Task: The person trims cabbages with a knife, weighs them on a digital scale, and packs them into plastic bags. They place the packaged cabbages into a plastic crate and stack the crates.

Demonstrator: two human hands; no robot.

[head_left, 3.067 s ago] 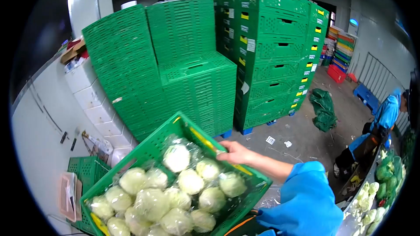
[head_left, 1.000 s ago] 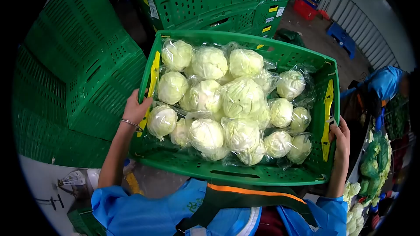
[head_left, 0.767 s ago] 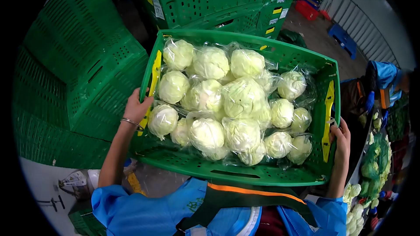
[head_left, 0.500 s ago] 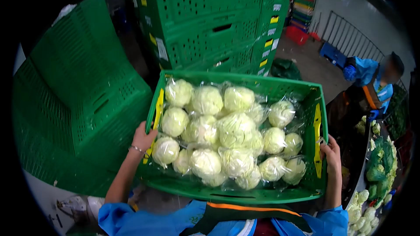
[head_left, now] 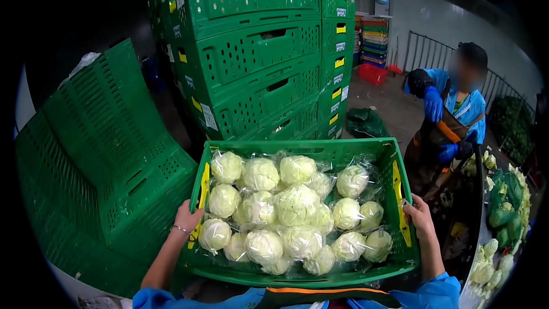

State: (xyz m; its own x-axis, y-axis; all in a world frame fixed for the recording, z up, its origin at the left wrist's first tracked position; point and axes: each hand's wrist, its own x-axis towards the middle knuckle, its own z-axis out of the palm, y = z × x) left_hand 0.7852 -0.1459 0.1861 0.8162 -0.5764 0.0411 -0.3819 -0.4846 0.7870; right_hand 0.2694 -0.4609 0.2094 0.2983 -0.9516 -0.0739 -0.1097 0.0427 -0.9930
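Note:
A green plastic crate [head_left: 320, 146] with yellow end handles is held in front of my body. Inside it lie several pale green cabbages [head_left: 297, 205], wrapped in clear plastic film. My left hand [head_left: 187, 217] is closed on the crate's left end, beside its yellow handle. At the opposite end, my right hand [head_left: 420, 217] grips the rim, with some of its fingers hidden behind the wall. The crate's far side is close to a tall stack of green crates [head_left: 251, 51].
Empty green crates [head_left: 134, 177] stand tilted at the left. On the right, a person in blue gloves [head_left: 457, 111] stands by a table [head_left: 477, 263] with loose cabbages and green netting [head_left: 506, 194]. A red bin [head_left: 372, 74] and a dark green net bag [head_left: 366, 122] are on the floor behind.
The view has tilted upward, so the crate sits lower and more of the stack shows. My grip stays the same. The other person now has one gloved hand raised at chest height.

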